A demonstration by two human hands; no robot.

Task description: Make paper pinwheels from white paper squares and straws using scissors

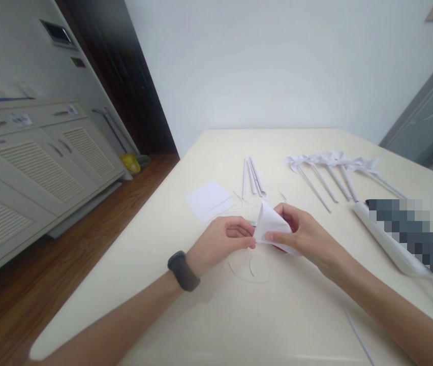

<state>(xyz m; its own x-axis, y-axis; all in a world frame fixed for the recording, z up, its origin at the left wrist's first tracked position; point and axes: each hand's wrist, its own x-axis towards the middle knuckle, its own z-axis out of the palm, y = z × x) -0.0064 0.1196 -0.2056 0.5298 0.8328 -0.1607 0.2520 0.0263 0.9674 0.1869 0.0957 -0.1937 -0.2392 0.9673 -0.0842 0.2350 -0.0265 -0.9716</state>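
Lying nearest me on the cream counter (171, 330) is a pale cord (358, 333), just under the person's right forearm. A thin loop of thread (252, 282) sits beyond it. Over there, both hands are up in front: the left hand (226, 236), a dark band (183, 271) on its wrist, brings thumb and fingertips to one edge of the white paper (272, 221), though I can't tell whether it grips. The right hand (300, 234) pinches that paper, thumb in front, fingers behind, holding it folded to a point above the counter; something red (280, 248) peeks out below. Further back rest flat paper sheets (209, 195), rolled paper tubes (257, 176) and, off to the right, a row of paper pinwheels (333, 158) on sticks.
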